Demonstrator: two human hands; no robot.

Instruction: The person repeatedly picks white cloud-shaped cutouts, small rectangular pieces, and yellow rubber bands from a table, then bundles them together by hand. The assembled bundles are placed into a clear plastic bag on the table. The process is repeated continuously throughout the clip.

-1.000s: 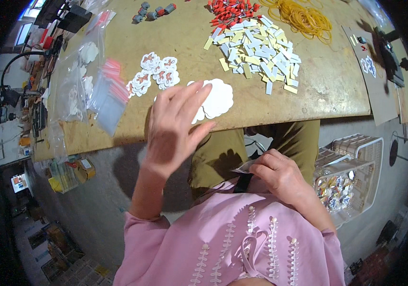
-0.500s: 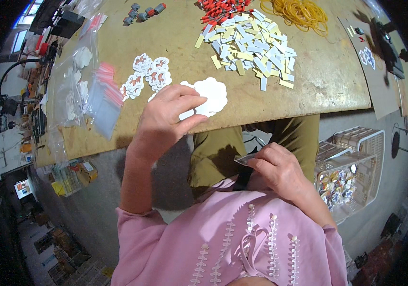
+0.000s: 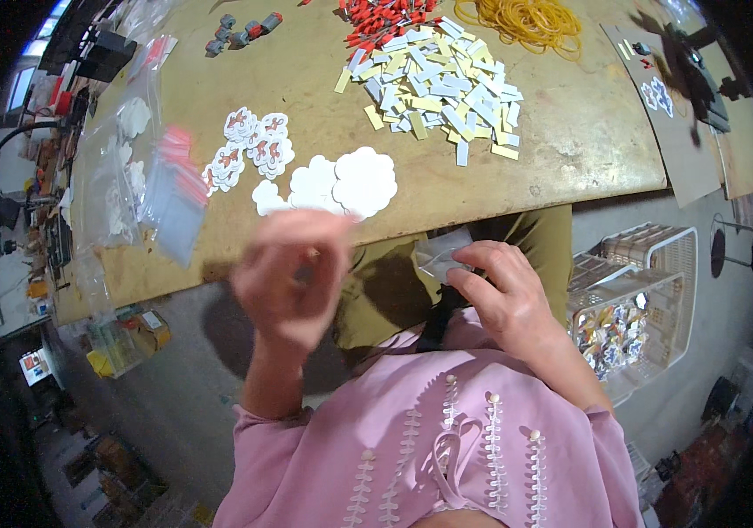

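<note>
My right hand (image 3: 510,295) pinches a small clear plastic bag (image 3: 444,253) between thumb and fingers, above my lap. The bag's film spreads out to the left of the fingertips. Smeared by motion, my left hand (image 3: 293,273) hovers near the table's front edge with its fingers curled; whether anything is in them does not show. Just beyond it lie white scalloped paper cutouts (image 3: 366,182), overlapping one another, and a smaller white cutout (image 3: 268,199) beside them. Piles of printed cutouts with reddish-brown figures (image 3: 257,143) sit farther back on the table.
Flat zip bags with red tops (image 3: 181,195) lie at the table's left. Yellow and pale-blue strips (image 3: 447,84), red small parts (image 3: 385,19) and yellow rubber bands (image 3: 530,25) are heaped at the back. Baskets (image 3: 677,299) stand low at the right.
My left hand has drawn back from the white cutouts toward me. In my right hand the clear bag has come up and shows more of its film. The whole view has shifted slightly.
</note>
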